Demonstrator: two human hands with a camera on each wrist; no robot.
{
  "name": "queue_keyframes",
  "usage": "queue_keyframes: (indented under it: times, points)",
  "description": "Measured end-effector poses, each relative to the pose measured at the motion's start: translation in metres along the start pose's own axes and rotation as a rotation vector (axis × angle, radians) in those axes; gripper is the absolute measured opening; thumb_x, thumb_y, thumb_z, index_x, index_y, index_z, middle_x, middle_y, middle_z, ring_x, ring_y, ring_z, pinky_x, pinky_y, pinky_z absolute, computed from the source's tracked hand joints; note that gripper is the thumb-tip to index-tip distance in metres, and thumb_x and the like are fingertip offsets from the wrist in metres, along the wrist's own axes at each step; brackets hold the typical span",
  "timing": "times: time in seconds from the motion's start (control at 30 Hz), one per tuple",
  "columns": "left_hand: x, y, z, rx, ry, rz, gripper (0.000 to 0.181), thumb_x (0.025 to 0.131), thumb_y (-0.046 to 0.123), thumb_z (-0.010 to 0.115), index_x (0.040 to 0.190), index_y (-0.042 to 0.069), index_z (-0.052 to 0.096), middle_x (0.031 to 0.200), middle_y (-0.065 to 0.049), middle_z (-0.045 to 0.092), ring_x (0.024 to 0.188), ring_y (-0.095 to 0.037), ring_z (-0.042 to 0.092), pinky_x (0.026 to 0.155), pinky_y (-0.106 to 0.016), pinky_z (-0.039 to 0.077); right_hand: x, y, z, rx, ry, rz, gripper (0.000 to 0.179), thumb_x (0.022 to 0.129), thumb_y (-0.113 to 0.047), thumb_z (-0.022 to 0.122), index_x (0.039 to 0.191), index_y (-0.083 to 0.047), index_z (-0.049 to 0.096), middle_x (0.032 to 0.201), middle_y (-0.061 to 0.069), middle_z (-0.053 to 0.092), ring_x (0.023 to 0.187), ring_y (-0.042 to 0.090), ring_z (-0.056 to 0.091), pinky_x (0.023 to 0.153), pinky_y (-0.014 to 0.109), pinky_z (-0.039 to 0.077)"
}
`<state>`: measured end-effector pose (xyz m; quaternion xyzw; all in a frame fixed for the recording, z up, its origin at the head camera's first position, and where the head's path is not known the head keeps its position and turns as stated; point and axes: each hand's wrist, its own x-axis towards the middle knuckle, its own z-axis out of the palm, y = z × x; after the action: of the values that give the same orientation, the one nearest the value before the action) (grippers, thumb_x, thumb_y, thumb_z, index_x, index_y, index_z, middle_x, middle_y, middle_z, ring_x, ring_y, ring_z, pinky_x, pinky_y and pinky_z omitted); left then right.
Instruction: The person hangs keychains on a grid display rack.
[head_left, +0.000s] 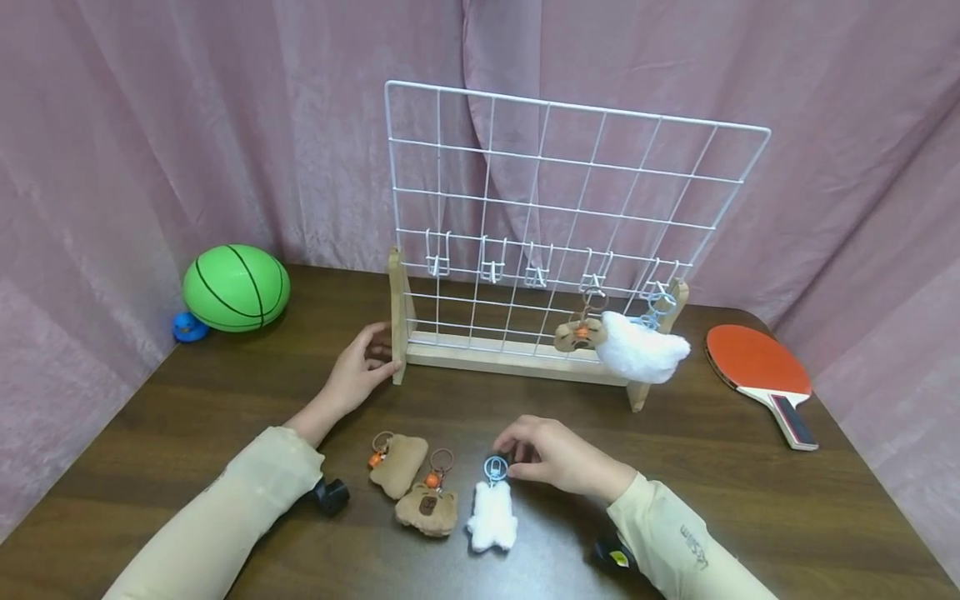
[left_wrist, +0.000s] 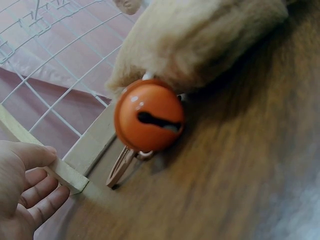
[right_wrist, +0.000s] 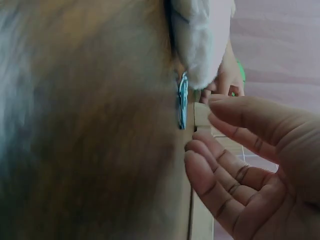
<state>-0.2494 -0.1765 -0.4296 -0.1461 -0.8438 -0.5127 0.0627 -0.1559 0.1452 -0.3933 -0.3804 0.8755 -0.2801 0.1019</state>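
My left hand grips the left wooden leg of a white wire grid rack, thumb at its front edge. My right hand hovers with loosely bent fingers beside the blue ring of a white plush keychain; in the right wrist view a gap separates the fingertips from the blue clasp. Left of it lie two brown plush keychains with orange bells; one bell looms large in the left wrist view. A brown bear-faced keychain and a white one hang from the rack.
Several white hooks line the grid. A green ball and a blue rubber duck sit at the table's left edge. An orange table tennis paddle lies at the right. Pink curtains hang behind.
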Motion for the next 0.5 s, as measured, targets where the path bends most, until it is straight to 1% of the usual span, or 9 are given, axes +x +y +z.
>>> queue_keyframes:
  times: [0.17, 0.2, 0.23, 0.27, 0.43, 0.5]
  points:
    - [0.0005, 0.0011, -0.0028, -0.008, -0.004, -0.009, 0.062, 0.088, 0.005, 0.068, 0.141, -0.003, 0.036, 0.121, -0.027, 0.055, 0.108, -0.037, 0.057, 0.084, -0.036, 0.053, 0.0029, -0.0013, 0.0036, -0.021, -0.009, 0.0, 0.023, 0.086, -0.011, 0.071, 0.108, -0.009, 0.068, 0.096, 0.002, 0.064, 0.079, 0.006, 0.057, 0.069, 0.018, 0.05]
    - [0.0007, 0.0013, -0.0035, -0.008, -0.004, -0.004, 0.062, 0.088, 0.005, 0.068, 0.141, -0.003, 0.036, 0.121, -0.027, 0.055, 0.108, -0.037, 0.057, 0.083, -0.034, 0.053, 0.0036, -0.0014, 0.0043, -0.027, -0.011, 0.001, 0.023, 0.086, -0.012, 0.071, 0.108, -0.009, 0.068, 0.095, 0.002, 0.063, 0.079, 0.006, 0.057, 0.069, 0.018, 0.05]
    - [0.0018, -0.0022, -0.0035, -0.011, -0.004, 0.001, 0.063, 0.088, 0.007, 0.068, 0.141, -0.002, 0.036, 0.121, -0.026, 0.055, 0.108, -0.036, 0.057, 0.083, -0.033, 0.053, 0.0041, -0.0016, 0.0051, -0.031, -0.012, 0.003, 0.023, 0.086, -0.012, 0.071, 0.108, -0.009, 0.069, 0.095, 0.002, 0.063, 0.078, 0.006, 0.056, 0.069, 0.018, 0.05]
    - [0.0017, -0.0014, -0.0036, -0.01, -0.005, 0.002, 0.063, 0.088, 0.007, 0.068, 0.142, -0.003, 0.036, 0.121, -0.026, 0.055, 0.108, -0.036, 0.057, 0.082, -0.032, 0.054, 0.0048, -0.0018, 0.0057, -0.036, -0.014, 0.006, 0.023, 0.086, -0.012, 0.071, 0.108, -0.009, 0.069, 0.094, 0.001, 0.062, 0.078, 0.006, 0.056, 0.069, 0.017, 0.05]
    - [0.0, 0.0006, -0.0014, -0.024, -0.007, 0.003, 0.063, 0.088, 0.006, 0.068, 0.142, -0.002, 0.036, 0.122, -0.026, 0.055, 0.109, -0.036, 0.057, 0.082, -0.032, 0.054, 0.0057, -0.0018, 0.0091, -0.05, -0.018, 0.022, 0.023, 0.084, -0.01, 0.072, 0.107, -0.008, 0.069, 0.089, 0.001, 0.059, 0.076, 0.005, 0.053, 0.068, 0.017, 0.049]
    - [-0.0004, -0.001, 0.0002, -0.029, -0.007, 0.001, 0.063, 0.088, 0.006, 0.068, 0.142, -0.002, 0.036, 0.122, -0.026, 0.055, 0.109, -0.036, 0.057, 0.082, -0.032, 0.054, 0.0049, -0.0013, 0.0107, -0.047, -0.019, 0.032, 0.024, 0.083, -0.01, 0.073, 0.106, -0.008, 0.069, 0.088, 0.0, 0.057, 0.076, 0.004, 0.052, 0.068, 0.016, 0.048]
